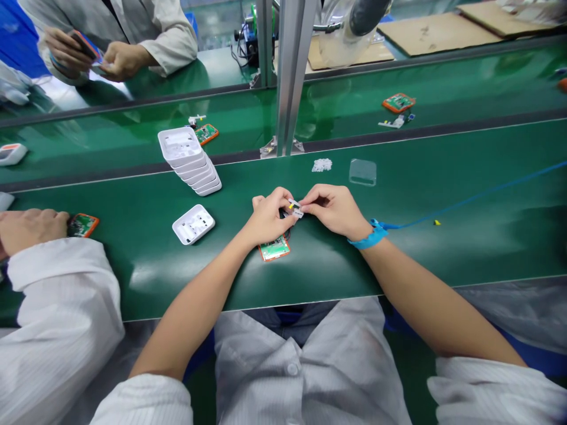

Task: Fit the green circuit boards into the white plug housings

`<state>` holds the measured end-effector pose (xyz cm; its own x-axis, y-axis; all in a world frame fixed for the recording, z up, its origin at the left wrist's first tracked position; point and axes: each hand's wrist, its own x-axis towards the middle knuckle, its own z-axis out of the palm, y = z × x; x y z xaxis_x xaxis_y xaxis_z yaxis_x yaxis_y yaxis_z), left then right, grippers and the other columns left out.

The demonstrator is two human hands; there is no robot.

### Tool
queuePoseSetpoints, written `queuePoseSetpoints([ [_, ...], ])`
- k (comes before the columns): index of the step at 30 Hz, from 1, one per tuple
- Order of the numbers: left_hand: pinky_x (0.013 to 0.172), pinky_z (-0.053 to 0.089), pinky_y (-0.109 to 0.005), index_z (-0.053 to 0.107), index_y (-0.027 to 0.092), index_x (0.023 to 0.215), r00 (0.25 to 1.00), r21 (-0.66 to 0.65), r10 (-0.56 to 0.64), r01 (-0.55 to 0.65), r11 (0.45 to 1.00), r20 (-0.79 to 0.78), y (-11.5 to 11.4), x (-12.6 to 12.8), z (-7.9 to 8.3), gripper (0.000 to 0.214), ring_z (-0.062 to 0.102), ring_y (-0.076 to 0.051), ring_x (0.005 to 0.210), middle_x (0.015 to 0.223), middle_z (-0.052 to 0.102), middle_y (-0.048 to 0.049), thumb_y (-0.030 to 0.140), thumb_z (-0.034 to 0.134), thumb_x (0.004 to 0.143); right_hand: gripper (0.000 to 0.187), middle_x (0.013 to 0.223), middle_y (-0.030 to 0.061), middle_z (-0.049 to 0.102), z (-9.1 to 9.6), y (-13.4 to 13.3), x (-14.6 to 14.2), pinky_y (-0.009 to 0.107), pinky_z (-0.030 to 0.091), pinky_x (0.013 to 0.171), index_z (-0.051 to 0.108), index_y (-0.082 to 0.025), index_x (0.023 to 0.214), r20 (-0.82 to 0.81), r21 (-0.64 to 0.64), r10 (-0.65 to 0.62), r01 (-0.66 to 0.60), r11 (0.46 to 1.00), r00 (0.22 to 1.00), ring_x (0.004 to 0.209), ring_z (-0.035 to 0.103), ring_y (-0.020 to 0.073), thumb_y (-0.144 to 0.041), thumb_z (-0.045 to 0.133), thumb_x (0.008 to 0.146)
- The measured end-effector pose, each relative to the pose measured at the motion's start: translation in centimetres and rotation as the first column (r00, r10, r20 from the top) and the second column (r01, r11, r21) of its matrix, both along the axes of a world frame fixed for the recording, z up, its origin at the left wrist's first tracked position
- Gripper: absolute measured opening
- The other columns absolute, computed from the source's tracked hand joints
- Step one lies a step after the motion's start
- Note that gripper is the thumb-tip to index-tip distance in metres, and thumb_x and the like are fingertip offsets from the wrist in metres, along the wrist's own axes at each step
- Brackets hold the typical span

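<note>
My left hand (267, 217) and my right hand (333, 208) meet above the green bench (398, 236), both pinching a small white plastic part (296, 208) with a yellow spot between their fingertips. An orange-framed green circuit board (274, 249) lies on the mat just under my left wrist. A blue strap (370, 238) circles my right wrist, with a blue cord running off to the right.
A single white shell (194, 224) and a leaning stack of white shells (190, 159) sit to the left. A co-worker's hand (31, 227) rests by another board (82, 224). Small white bits (322, 164), a clear plastic square (362, 172) and a metal post (290, 77) stand beyond.
</note>
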<state>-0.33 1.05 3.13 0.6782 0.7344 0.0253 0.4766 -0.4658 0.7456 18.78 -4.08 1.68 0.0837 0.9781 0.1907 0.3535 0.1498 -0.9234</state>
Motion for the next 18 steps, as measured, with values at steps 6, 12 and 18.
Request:
queuePoseSetpoints([
  [6, 0.104, 0.026, -0.043, 0.043, 0.022, 0.102, 1.000, -0.010, -0.005, 0.006, 1.000, 0.008, -0.1, 0.1, 0.0, 0.028, 0.062, -0.014, 0.069, 0.089, 0.079, 0.0064, 0.027, 0.065, 0.086, 0.009, 0.074, 0.0033, 0.075, 0.6, -0.1, 0.2, 0.035, 0.049, 0.068, 0.076, -0.023, 0.070, 0.119, 0.060, 0.038, -0.045, 0.997, 0.992, 0.071, 0.066, 0.0209, -0.028, 0.075, 0.077],
  [12, 0.106, 0.031, -0.044, 0.043, 0.023, 0.105, 0.998, -0.033, 0.023, -0.021, 0.999, 0.053, 0.0, 0.3, -0.4, 0.033, 0.067, -0.018, 0.080, 0.088, 0.079, 0.0042, 0.029, 0.068, 0.085, 0.012, 0.086, 0.0046, 0.077, 1.3, -0.3, 0.0, 0.037, 0.051, 0.074, 0.078, -0.024, 0.084, 0.213, 0.038, 0.145, -0.157, 0.987, 0.966, 0.079, 0.069, 0.0231, -0.032, 0.070, 0.086],
  [18, 0.101, 0.043, -0.042, 0.051, 0.025, 0.119, 0.988, -0.099, -0.136, 0.142, 0.985, 0.070, 1.2, -1.1, 0.2, 0.038, 0.067, -0.024, 0.110, 0.115, 0.076, -0.0026, 0.025, 0.065, 0.083, 0.019, 0.097, 0.0069, 0.073, 0.8, -0.3, 0.1, 0.038, 0.057, 0.079, 0.073, -0.022, 0.097, 0.100, 0.030, 0.100, -0.103, 0.994, 0.990, 0.086, 0.068, 0.0235, -0.036, 0.074, 0.083],
])
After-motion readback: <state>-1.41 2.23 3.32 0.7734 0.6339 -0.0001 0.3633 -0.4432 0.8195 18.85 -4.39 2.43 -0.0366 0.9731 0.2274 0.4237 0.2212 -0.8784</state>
